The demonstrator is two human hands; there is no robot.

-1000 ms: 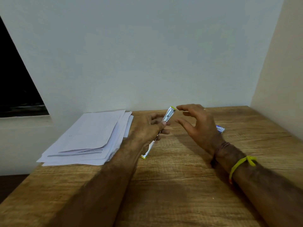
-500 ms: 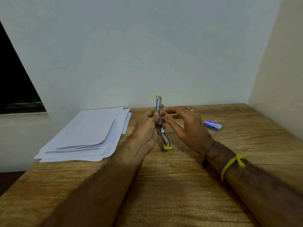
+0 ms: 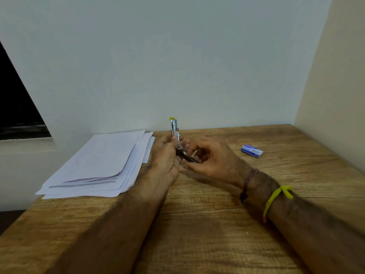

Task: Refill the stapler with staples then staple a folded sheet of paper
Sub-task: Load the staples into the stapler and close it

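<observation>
the stapler [image 3: 175, 133] is now swung open — top part up, held in the left hand [image 3: 165, 161]. the right hand [image 3: 213, 160] seems to pinch its lower part. staples box [image 3: 252, 150] waits far right — unopened.

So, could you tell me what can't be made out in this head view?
- Stapler: whether any staples are loaded; too small, partly covered by the left hand and right hand.
- Staple box: its print is too small.
- Paper stack: text is blurred.
</observation>
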